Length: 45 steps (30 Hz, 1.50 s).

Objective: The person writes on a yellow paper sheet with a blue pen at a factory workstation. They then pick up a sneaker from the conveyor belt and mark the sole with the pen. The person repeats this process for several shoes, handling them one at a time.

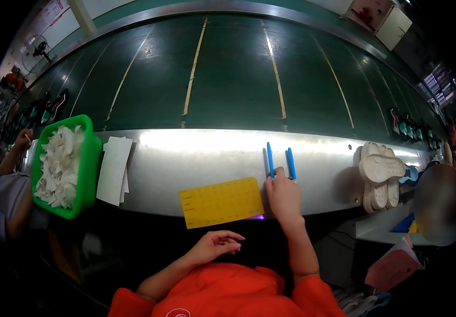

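My right hand (284, 196) is over the steel ledge (212, 153), its fingers closed on a tool with two blue handles (270, 154), like pliers. The handles point away from me and stand apart; my fingers hide most of the other end. My left hand (220, 245) hovers in front of my body, fingers loosely bent and apart, with nothing visible in it. Between the hands and a little farther off lies a yellow card (221, 202) with printed lines. Its near edge sticks out past the ledge's front edge.
A green basket (88, 174) of white scraps stands at left beside white sheets (114, 170). Cream clogs (381, 169) are stacked at right. Beyond the ledge runs a green conveyor belt (233, 79), with dark shoes at both sides. A co-worker's hand (24, 138) shows far left; a pink booklet (394, 267) is lower right.
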### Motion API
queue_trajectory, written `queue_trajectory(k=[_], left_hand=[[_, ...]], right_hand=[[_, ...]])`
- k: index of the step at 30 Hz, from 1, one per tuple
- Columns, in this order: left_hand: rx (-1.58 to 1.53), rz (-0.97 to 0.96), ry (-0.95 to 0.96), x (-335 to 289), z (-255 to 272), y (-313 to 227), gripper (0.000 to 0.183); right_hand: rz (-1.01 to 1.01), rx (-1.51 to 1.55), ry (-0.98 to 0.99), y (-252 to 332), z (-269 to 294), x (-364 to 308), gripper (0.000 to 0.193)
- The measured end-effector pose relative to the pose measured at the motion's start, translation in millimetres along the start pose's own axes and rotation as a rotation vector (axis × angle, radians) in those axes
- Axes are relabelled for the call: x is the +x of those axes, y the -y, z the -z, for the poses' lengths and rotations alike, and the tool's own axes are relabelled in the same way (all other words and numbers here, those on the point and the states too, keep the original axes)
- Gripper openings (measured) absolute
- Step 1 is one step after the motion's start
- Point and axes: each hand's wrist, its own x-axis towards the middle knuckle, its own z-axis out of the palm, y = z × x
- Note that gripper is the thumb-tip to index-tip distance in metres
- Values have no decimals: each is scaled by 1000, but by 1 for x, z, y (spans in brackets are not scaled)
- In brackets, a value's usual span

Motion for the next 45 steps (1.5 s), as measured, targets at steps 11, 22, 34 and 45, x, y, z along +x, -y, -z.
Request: queue_trajectory(k=[11,22,34,45], left_hand=[[377,-526,-124,-18,-38,-59,21],[447,-653,-285,-16,-45,-48,18],[530,-609,-169,-11,-30,-43,16],[-24,-203,438,-33,-15,-46,23]], right_hand=[[46,1584,355,-2,41,-90,26],[179,1312,171,20,35,-96,22],[47,1266,189,28,35,-98,25],[99,1773,770,17,31,-91,43]])
